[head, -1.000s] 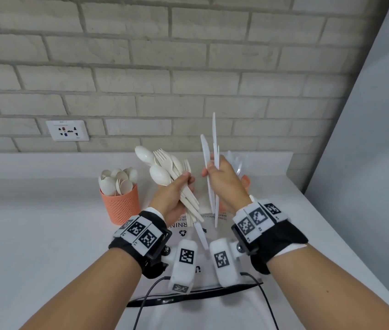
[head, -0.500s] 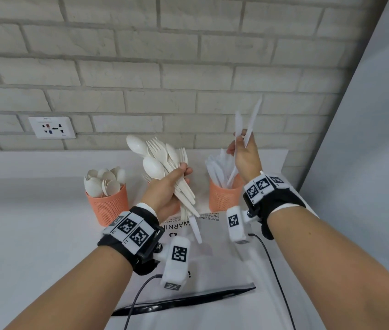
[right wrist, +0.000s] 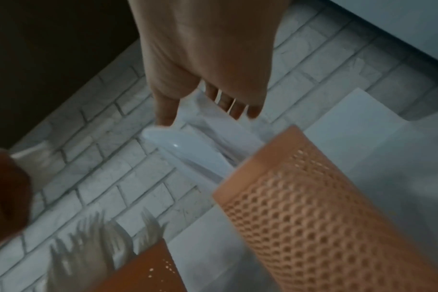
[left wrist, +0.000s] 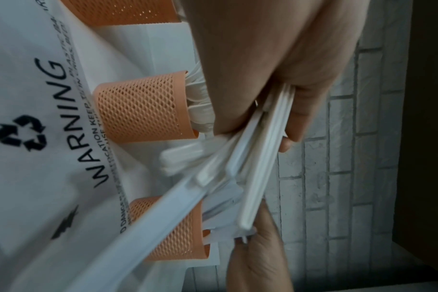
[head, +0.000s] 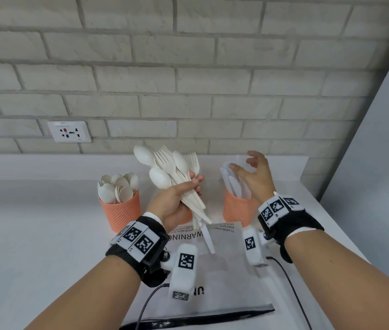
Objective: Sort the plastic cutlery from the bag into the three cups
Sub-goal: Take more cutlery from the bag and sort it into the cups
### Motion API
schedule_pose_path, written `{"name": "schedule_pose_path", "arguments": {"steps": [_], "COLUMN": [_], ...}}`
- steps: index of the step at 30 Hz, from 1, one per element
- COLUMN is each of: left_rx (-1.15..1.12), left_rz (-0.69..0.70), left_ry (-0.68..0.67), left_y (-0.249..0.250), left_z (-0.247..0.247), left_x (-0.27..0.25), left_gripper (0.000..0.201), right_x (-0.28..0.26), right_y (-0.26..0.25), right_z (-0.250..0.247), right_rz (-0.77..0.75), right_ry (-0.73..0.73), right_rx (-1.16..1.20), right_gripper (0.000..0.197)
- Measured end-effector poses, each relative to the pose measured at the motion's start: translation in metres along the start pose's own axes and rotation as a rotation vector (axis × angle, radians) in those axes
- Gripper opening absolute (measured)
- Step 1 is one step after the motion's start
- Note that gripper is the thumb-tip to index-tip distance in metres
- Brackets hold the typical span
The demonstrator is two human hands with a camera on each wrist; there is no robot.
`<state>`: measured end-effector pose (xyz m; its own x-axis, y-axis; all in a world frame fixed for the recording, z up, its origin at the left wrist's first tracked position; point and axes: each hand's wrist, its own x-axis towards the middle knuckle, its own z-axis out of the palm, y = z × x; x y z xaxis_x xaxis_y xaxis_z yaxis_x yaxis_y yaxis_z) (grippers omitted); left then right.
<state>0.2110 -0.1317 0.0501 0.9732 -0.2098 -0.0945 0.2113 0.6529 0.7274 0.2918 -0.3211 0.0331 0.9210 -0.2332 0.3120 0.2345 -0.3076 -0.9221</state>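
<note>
sorting looks maybe halfway, judging by what's in the cups vs what's still held. left hand (head: 179, 198) is wrapped tight round a mixed bundle of cutlery (head: 176, 172), spoons + forks fanned up at the top, handles sticking out below the fist toward the bag (head: 231, 263). one longer, flatter piece pokes lowest, prob a knife but can't confirm. right hand (head: 255, 177) hovers just above the right cup (head: 236, 208), fingers loose and spread, nothing in it; thumb tip looks close to or touching a knife blade in the right wrist view, can't tell which.

done so far: left cup (head: 122, 210) is packed w/ spoons (head: 117, 189), right cup has a bunch of knives (head: 234, 184) standing in it. middle cup (left wrist: 143, 112) sits behind the left hand in the head view; the left wrist view shows white pieces sticking out of it, prob forks, too blurry to be sure.

left to do: the whole handful in the left hand, i.e. several spoons and forks. bag lies flat on the counter (head: 33, 234) in front of the cups; looks emptied, but its inside isn't visible.
</note>
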Motion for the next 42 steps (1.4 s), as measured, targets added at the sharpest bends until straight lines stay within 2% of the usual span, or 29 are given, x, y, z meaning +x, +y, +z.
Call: {"name": "schedule_pose_path", "arguments": {"steps": [2,4,5,7,9,11,13,15,18,21,25,29,30,34,36,38,40,41,42], "left_rx": [-0.055,-0.082,-0.077,-0.074,-0.109,-0.131,-0.143,-0.130,-0.137,-0.178,-0.187,-0.189,-0.162,0.046,0.227,0.482,0.724,0.817,0.891], "left_rz": [-0.003,0.021,0.039,0.076,0.110,0.146,0.174,0.186,0.180,0.191,0.197,0.173,0.175,0.198,0.233,0.312,0.434,0.483,0.505], "left_ry": [-0.008,-0.002,0.003,0.015,0.001,-0.020,-0.013,0.009,0.061,0.125,0.211,0.392,0.436,0.558,0.566,0.584,0.605,0.549,0.474], "left_y": [0.002,0.003,0.004,0.007,0.012,0.019,0.024,0.029,0.034,0.039,0.042,0.044,0.044,0.043,0.040,0.033,0.025,0.020,0.015], "left_z": [-0.003,-0.004,-0.005,-0.004,-0.004,-0.005,-0.007,-0.010,-0.014,-0.016,-0.018,-0.023,-0.023,-0.025,-0.023,-0.018,-0.016,-0.017,-0.021], "left_x": [0.001,0.002,0.002,0.001,-0.001,-0.004,-0.007,-0.009,-0.010,-0.012,-0.015,-0.009,-0.010,-0.014,-0.018,-0.022,-0.027,-0.029,-0.029], "left_gripper": [0.021,0.023,0.024,0.026,0.030,0.032,0.033,0.032,0.026,0.025,0.025,0.017,0.016,0.013,0.012,0.018,0.023,0.029,0.034], "right_x": [-0.004,-0.015,-0.022,-0.039,-0.056,-0.070,-0.081,-0.088,-0.089,-0.089,-0.089,-0.090,-0.091,-0.093,-0.099,-0.106,-0.112,-0.113,-0.114], "right_y": [-0.012,-0.028,-0.037,-0.050,-0.057,-0.059,-0.059,-0.059,-0.055,-0.046,-0.029,-0.026,-0.026,-0.039,-0.056,-0.074,-0.090,-0.095,-0.100], "right_z": [-0.001,0.000,0.002,0.007,0.013,0.015,0.015,0.015,0.010,0.003,0.001,-0.001,0.000,0.006,0.009,0.016,0.027,0.035,0.042], "right_rz": [-0.187,-0.393,-0.460,-0.490,-0.319,-0.047,0.138,0.181,0.159,0.193,0.235,0.208,0.179,0.053,0.028,-0.023,-0.073,-0.089,-0.103], "right_ry": [0.130,0.206,0.183,-0.033,-0.392,-0.705,-0.885,-0.945,-0.951,-0.951,-0.844,-0.857,-0.864,-0.852,-0.804,-0.721,-0.633,-0.606,-0.589], "right_rx": [-0.058,-0.107,-0.085,-0.013,-0.023,-0.095,-0.061,0.039,0.016,-0.185,-0.351,-0.433,-0.462,-0.613,-0.480,-0.233,-0.052,-0.026,-0.021], "right_gripper": [0.058,0.044,0.033,0.018,0.022,0.031,0.044,0.053,0.045,0.024,0.032,0.016,0.018,0.040,0.040,0.030,0.009,0.027,0.053]}}
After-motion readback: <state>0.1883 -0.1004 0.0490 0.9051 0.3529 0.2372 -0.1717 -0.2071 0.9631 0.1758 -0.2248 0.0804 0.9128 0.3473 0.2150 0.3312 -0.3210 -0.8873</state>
